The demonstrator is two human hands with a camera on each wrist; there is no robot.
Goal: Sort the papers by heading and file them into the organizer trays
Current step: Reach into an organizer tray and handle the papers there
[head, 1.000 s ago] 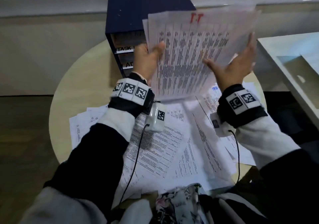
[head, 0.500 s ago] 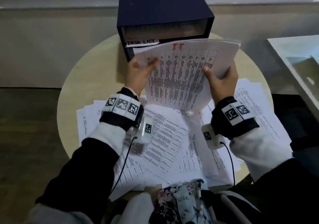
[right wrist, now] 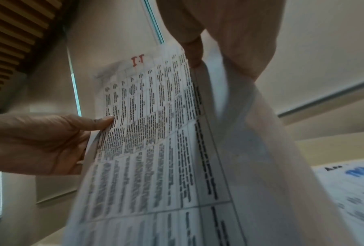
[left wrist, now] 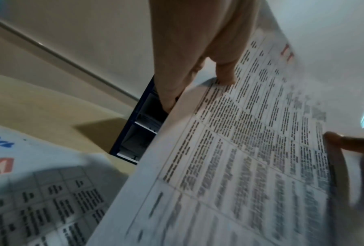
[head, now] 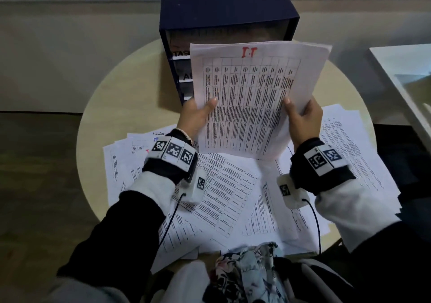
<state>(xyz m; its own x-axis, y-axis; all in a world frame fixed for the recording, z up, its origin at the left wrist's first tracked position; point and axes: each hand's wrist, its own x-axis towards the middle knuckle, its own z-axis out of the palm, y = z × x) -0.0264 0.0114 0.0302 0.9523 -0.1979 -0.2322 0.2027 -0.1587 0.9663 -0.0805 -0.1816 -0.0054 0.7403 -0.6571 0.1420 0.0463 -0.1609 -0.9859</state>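
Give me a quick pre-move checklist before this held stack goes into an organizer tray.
1. Both hands holding the stack: ok. Left hand and right hand each pinch a side edge of the stack of papers.
2. Heading readable: ok. A red "I.T" shows at the top of the front sheet.
3. Matching tray label: cannot tell. The stack hides most labels on the organizer; only parts of two show.
4. Sheet edges squared: not ok. Edges fan apart near the right thumb in the right wrist view.
5. Tray free: cannot tell.
6. Loose papers remaining on the table: ok, many left to sort.
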